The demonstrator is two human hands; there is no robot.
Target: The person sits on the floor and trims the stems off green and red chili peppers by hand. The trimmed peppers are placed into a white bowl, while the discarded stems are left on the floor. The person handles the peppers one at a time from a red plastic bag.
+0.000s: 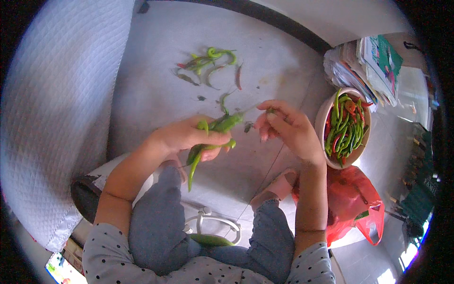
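My left grip held green peppers, likely light, crisp, best taken mid-body; right grip pinched a scrap.

I wear this wide fisheye camera on my head, the left one of a side-by-side pair. It looks steeply down over my denim-clad legs to the floor. My left hand and right hand sit mid-view, closer to the lens than that floor; picture-left is my left, and straight edges bend toward the dark rim.
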